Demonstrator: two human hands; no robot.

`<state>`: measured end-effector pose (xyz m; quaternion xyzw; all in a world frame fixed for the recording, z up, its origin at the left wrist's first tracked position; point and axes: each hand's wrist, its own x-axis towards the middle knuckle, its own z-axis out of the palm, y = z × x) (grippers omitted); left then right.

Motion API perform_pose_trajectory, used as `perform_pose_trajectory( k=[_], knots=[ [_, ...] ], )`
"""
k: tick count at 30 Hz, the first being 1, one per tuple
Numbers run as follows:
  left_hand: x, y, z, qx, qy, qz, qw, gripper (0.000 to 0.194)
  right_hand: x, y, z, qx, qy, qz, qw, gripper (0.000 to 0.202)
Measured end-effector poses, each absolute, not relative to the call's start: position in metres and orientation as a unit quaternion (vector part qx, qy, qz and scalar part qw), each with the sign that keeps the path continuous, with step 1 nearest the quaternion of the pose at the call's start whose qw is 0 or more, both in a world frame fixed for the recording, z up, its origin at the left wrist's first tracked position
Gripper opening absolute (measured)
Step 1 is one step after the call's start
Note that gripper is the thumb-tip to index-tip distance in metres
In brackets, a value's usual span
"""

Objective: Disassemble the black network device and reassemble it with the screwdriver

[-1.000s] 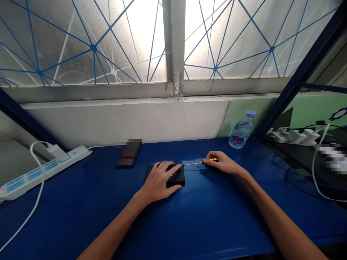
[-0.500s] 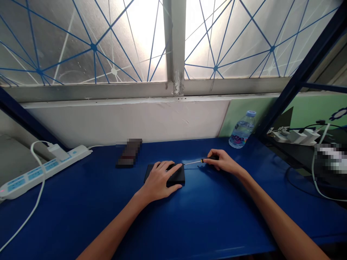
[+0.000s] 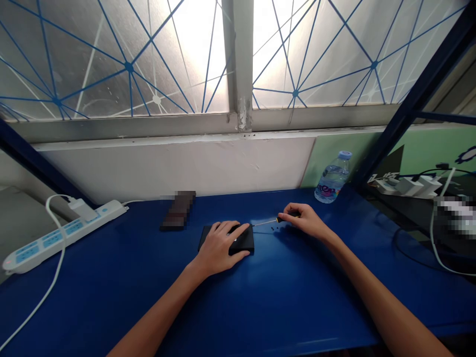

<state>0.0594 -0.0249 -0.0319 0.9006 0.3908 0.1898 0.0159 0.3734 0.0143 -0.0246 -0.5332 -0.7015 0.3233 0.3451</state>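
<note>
A flat black box [image 3: 246, 244] lies on the blue tabletop. My left hand [image 3: 220, 248] is laid over it, fingers across its top and thumb along the near right edge, holding it in place. My right hand [image 3: 302, 218] is closed around the dark handle of a screwdriver [image 3: 266, 222], which has a yellow ring. Its thin shaft points left, and the tip meets the box's right side near the far corner. A few tiny dark pieces, perhaps screws [image 3: 274, 228], lie on the table just below the shaft. My left palm hides much of the box.
Behind the box, at the left, lies a dark blurred-out flat object [image 3: 177, 210]. A water bottle [image 3: 332, 178] stands at the back right. At far left is a white power strip [image 3: 63, 237] with a plugged-in charger and cable. Blue frame posts [image 3: 390, 134] rise at both sides.
The right hand's fingers have shifted slightly on the screwdriver handle. The left hand and the box stay in place, and the view has moved a little.
</note>
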Motion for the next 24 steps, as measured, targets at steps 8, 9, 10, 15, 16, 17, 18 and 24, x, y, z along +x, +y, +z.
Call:
perform_pose_trajectory(
  k=[8, 9, 10, 15, 16, 17, 18, 24],
  knots=[
    [0.060, -0.025, -0.031, 0.900, 0.392, 0.190, 0.014, 0.066, 0.379, 0.011, -0.015, -0.590, -0.676, 0.241, 0.371, 0.053],
    [0.060, -0.025, -0.031, 0.900, 0.392, 0.190, 0.015, 0.066, 0.381, 0.012, -0.015, -0.605, -0.670, 0.210, 0.376, 0.055],
    [0.060, -0.025, -0.031, 0.900, 0.391, 0.190, 0.016, 0.067, 0.383, 0.012, -0.015, -0.620, -0.663, 0.178, 0.379, 0.056],
    [0.060, -0.025, -0.032, 0.901, 0.390, 0.191, 0.016, 0.066, 0.396, 0.016, -0.017, -0.666, -0.628, 0.072, 0.397, 0.041],
    [0.060, -0.025, -0.032, 0.900, 0.390, 0.191, 0.016, 0.066, 0.398, 0.016, -0.017, -0.672, -0.622, 0.059, 0.396, 0.038],
    [0.060, -0.025, -0.032, 0.900, 0.391, 0.191, 0.015, 0.066, 0.400, 0.017, -0.017, -0.679, -0.618, 0.048, 0.393, 0.037],
    [0.060, -0.025, -0.033, 0.900, 0.391, 0.191, 0.015, 0.066, 0.402, 0.017, -0.017, -0.685, -0.616, 0.040, 0.387, 0.035],
    [0.060, -0.025, -0.032, 0.900, 0.393, 0.189, 0.017, 0.065, 0.402, 0.016, -0.016, -0.677, -0.644, 0.037, 0.353, 0.031]
  ],
)
